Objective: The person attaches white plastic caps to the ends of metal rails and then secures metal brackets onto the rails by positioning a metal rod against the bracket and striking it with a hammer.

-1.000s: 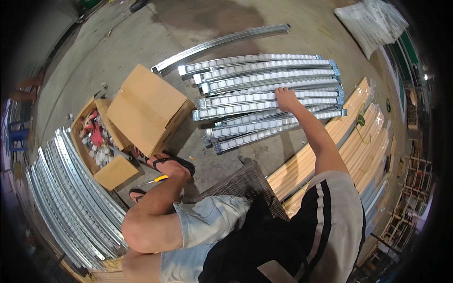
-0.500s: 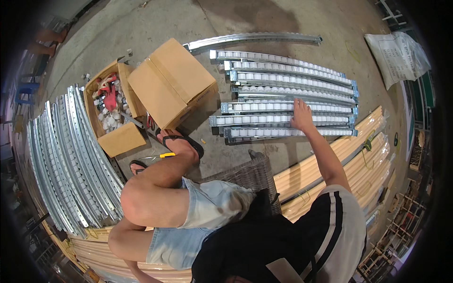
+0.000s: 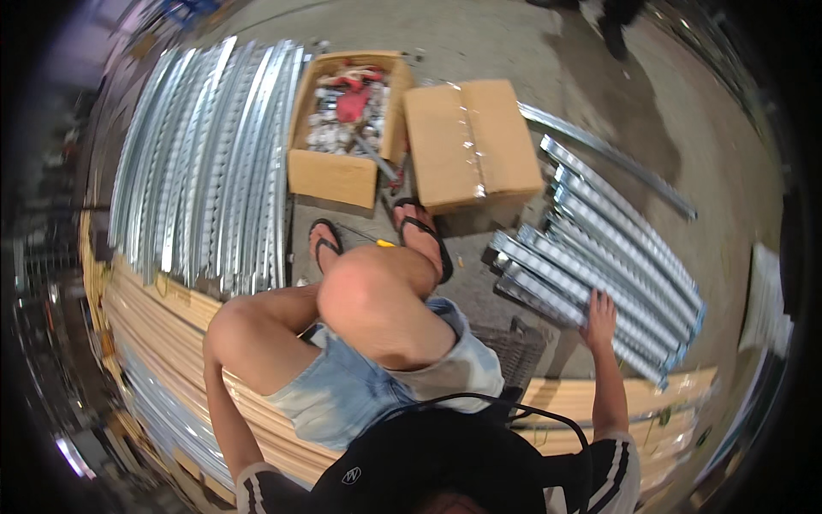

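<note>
My right hand lies on a metal roller track at the near edge of a group on the floor to the right. Its fingers are stretched out and grasp nothing visible. The tracks are silvery channels with rows of white rollers and bluish end pieces. My left forearm runs up beside my bent left knee, and that hand is hidden there.
An open carton holds small white parts and red gloves. Beside it stands a closed carton. More metal tracks lie left. A yellow-handled screwdriver lies by my feet. Beige tubes lie near. Another person's foot shows far off.
The view has turned left, so the cartons and tracks sit farther right in it. My right hand remains on the tracks, now at the nearest ones. Another person's feet have come into view.
</note>
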`<control>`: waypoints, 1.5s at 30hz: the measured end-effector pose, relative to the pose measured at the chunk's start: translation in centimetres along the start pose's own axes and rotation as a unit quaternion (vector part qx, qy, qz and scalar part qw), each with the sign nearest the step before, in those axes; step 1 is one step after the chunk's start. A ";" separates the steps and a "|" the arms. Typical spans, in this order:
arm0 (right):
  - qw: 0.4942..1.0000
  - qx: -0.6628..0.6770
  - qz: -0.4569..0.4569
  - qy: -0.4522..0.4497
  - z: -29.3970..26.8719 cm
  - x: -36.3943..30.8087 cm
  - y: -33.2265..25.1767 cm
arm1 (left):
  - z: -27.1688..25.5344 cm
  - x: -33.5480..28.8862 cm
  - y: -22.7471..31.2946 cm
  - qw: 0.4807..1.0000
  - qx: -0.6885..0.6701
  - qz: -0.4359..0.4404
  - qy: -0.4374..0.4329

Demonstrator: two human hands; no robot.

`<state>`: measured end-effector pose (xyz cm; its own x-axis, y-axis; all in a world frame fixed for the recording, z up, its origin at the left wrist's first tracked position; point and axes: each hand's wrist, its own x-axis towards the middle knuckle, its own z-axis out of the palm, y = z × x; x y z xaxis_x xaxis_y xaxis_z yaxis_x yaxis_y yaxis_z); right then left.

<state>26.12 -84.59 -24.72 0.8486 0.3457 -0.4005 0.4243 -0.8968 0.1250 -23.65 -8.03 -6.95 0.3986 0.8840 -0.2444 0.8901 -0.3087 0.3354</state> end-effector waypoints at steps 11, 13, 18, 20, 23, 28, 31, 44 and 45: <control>0.991 0.081 -0.090 0.050 -15.0 9.0 -10.5 | 8.5 8.2 12.4 0.984 -0.083 0.157 -0.011; 0.960 0.167 -0.196 0.108 -21.1 13.0 -18.4 | 10.2 10.2 16.2 0.977 -0.115 0.179 -0.016; 0.930 0.173 -0.289 0.144 -26.8 23.0 -36.1 | 15.4 14.6 20.8 0.960 -0.198 0.195 -0.036; 0.957 0.115 -0.228 0.136 -24.9 25.8 -38.5 | 17.1 15.3 22.4 0.950 -0.238 0.193 -0.059; 0.963 0.103 -0.151 0.199 -22.3 28.1 -39.9 | 18.5 15.6 23.6 0.943 -0.254 0.197 -0.083; 0.949 0.157 -0.062 0.267 -19.0 26.7 -41.7 | 17.7 15.9 22.9 0.958 -0.198 0.139 -0.155; 0.954 0.161 0.000 0.254 -19.3 27.3 -43.2 | 17.2 16.8 21.4 0.965 -0.105 0.210 -0.116; 0.604 0.788 -0.002 0.121 -23.5 26.7 -34.8 | 20.0 14.9 20.8 0.953 -0.256 0.081 -0.139; 0.535 0.843 -0.004 0.050 -24.5 26.1 -35.0 | 20.0 15.0 21.0 0.952 -0.262 0.077 -0.138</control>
<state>41.17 -37.42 -17.29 0.8973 0.2892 -0.3334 -0.3887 0.1598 -0.9074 5.43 -8.23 -21.78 0.6225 0.6944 -0.3608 0.6125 -0.1454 0.7770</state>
